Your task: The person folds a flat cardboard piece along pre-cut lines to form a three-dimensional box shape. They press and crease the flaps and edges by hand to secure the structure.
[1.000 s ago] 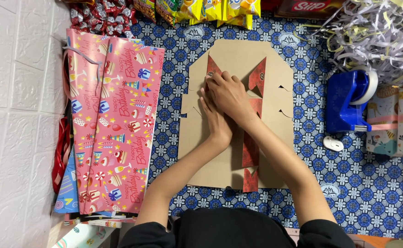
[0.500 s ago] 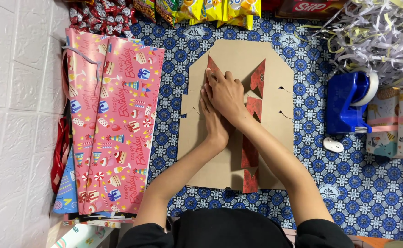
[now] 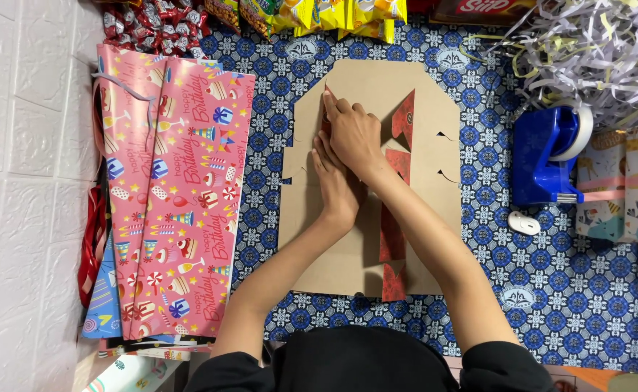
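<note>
Head view: both hands press flat on a brown cardboard cutout (image 3: 362, 80) that lies in the middle of the frame on a blue patterned cloth (image 3: 478, 305) covering the desk. The left hand (image 3: 337, 185) lies palm down with fingers straight, its grip spread open and holding nothing, only bearing on the card. The right hand (image 3: 355, 131) sits just above it, fingers bent onto a fold with a red printed edge (image 3: 404, 120), pressing and not clasping. If the lower hand eases off, the folded flap could spring up, or the crease could run crooked should the card slide on the cloth. Room is tight at the left, where pink wrapping paper (image 3: 181, 189) lies close beside the card. At the right a blue tape dispenser (image 3: 547, 156) stands a little apart, with shredded paper (image 3: 595, 51) above it. Snack packets (image 3: 311, 14) line the top edge.
</note>
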